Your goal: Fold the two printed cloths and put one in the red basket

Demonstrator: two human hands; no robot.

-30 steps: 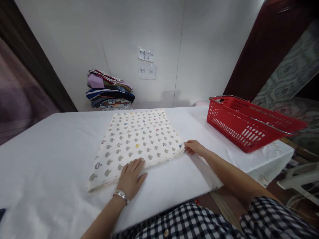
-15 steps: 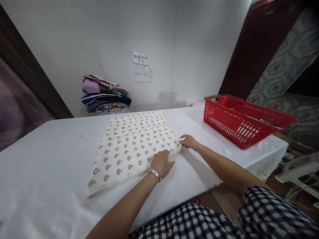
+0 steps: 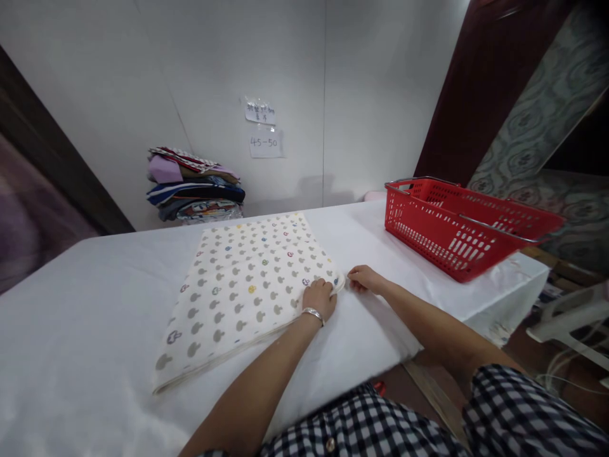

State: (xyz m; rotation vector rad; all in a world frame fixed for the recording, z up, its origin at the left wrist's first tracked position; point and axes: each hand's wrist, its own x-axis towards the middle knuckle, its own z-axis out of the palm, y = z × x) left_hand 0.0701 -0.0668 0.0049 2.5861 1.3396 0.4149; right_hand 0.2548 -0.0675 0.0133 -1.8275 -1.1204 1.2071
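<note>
A folded white cloth (image 3: pixel 266 273) printed with grey and coloured mushroom shapes lies flat in several layers on the white-covered table (image 3: pixel 109 298). My left hand (image 3: pixel 320 299), with a silver bracelet at its wrist, grips the cloth's near edge close to the right corner, fingers on top. Just right of that corner is my right hand (image 3: pixel 366 279), its fingers pinched together. A small gap seems to lie between its fingertips and the cloth; whether they hold anything is too small to tell.
A red plastic basket (image 3: pixel 457 235) with metal handles stands at the table's right end. At the back left is a stack of folded fabrics (image 3: pixel 195 187). Paper labels (image 3: pixel 265 145) hang on the wall. A white plastic stool (image 3: pixel 571 317) is on the floor at right.
My left hand has slid right along the near edge towards the corner, and its fingers have curled in. My right hand has come off the corner, slightly to the right.
</note>
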